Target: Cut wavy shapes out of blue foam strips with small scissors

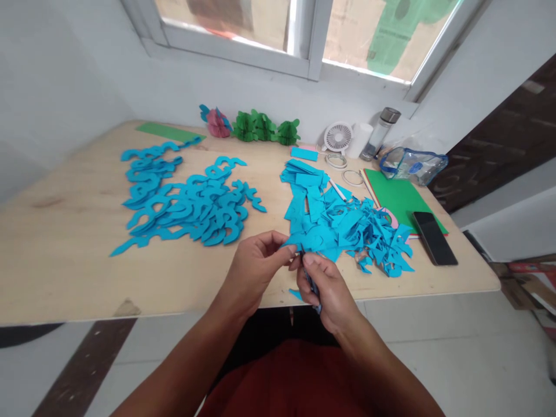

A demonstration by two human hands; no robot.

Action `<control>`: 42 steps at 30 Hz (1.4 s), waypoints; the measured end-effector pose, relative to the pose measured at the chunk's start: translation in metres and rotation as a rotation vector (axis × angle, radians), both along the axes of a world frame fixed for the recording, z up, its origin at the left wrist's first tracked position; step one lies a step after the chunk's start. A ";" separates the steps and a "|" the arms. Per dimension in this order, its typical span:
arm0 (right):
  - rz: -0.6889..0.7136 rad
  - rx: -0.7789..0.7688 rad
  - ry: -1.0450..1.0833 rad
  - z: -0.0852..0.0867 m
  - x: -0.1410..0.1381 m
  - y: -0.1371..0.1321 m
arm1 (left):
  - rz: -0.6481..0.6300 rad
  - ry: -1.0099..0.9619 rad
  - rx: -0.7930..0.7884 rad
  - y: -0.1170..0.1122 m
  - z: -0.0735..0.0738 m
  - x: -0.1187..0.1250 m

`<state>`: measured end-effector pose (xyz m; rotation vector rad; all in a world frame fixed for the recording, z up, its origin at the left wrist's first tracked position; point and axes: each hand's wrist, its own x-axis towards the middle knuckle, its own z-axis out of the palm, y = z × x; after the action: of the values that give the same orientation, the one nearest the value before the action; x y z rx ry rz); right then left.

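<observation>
Your left hand [254, 269] pinches a blue paper cutout [299, 240] between thumb and fingertips at lower centre, while your right hand [325, 289] closes around a slim tool [311, 284], partly hidden, beside a heap of blue paper scraps [343, 220] on the plywood table [65, 255].

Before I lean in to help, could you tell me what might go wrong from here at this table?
The slim tool in the right hand sits close to the left hand, so it might nick fingers. The blue paper scrap at the front edge of the table could drop off. The phone near the edge might get knocked.
</observation>
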<state>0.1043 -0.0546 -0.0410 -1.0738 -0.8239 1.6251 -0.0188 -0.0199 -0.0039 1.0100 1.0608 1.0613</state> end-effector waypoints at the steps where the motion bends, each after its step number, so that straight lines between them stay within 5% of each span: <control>1: -0.005 -0.002 -0.001 0.000 0.000 0.000 | 0.003 -0.001 0.002 0.000 0.000 0.000; 42: 0.012 0.004 -0.059 0.002 0.001 0.005 | -0.069 -0.029 -0.036 0.006 -0.005 -0.008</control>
<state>0.1050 -0.0493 -0.0389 -1.1207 -0.8734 1.6072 -0.0272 -0.0135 -0.0091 0.9929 1.0114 0.9944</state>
